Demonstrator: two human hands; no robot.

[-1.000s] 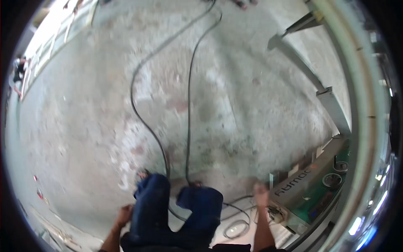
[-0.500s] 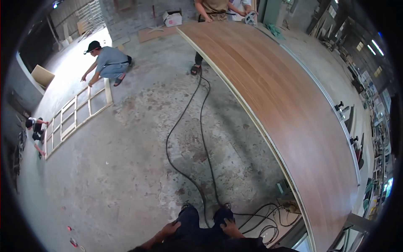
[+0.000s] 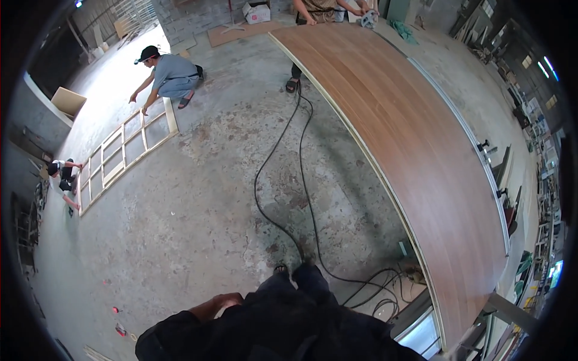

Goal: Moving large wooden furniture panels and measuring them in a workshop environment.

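My left hand point(image 3: 227, 299) is by my left side, close to my dark clothing, and its fingers are too hidden to read. Nowhere does my right hand show; my torso and dark sleeve cover that side. To my right stretches a large wood-grain panel point(image 3: 397, 126) with a pale edge, raised above the floor. A long metal guide rail point(image 3: 463, 126) lies along its far right side, with black-knobbed clamps point(image 3: 483, 145) on it. At the panel's far end, a person's hands are by a grey power tool point(image 3: 369, 19).
Black cables point(image 3: 257, 180) loop over the concrete floor to my feet. On the left, one crouching person point(image 3: 171, 75) and another person point(image 3: 60, 174) hold a wooden lattice frame point(image 3: 129, 153). A red item point(image 3: 120, 330) lies lower left; a white box point(image 3: 257, 12) stands at the back.
My hands have left my thighs; the left is now beside my body and the right has gone out of sight. My torso fills more of the lower view, and the view has shifted.
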